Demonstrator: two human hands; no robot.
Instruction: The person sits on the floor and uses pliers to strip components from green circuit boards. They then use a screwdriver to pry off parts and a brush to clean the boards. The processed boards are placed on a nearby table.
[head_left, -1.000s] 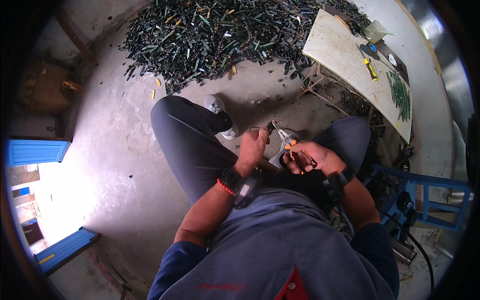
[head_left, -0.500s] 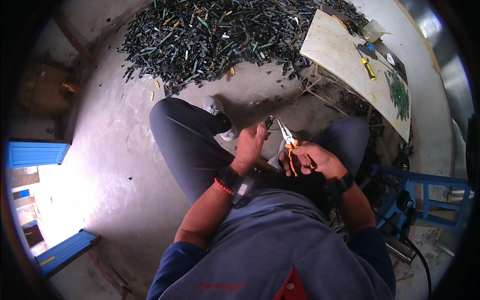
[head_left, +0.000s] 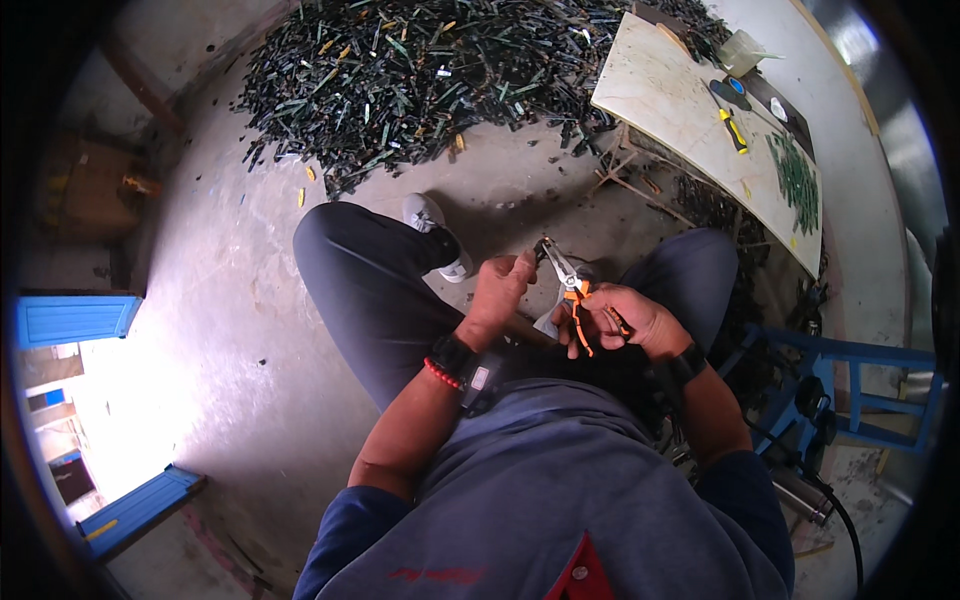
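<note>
Between the fingers of my left hand is a small dark piece, its far end sticking out past the fingertips. Its exact kind is too small to make out. My right hand is closed round the orange-and-black handles of long-nose pliers. The metal jaws point up and left, and their tips meet the end of the dark piece. Whether the jaws are clamped on it is hard to see. Both hands are held over my lap, between my knees.
A big heap of dark and green strips covers the floor ahead. At the right, a pale board carries a yellow-and-black tool and a pile of green strips. A blue stool lies near my right elbow.
The plier tips have moved left and now touch the dark piece; before, a gap lay between them. My left hand has barely shifted.
</note>
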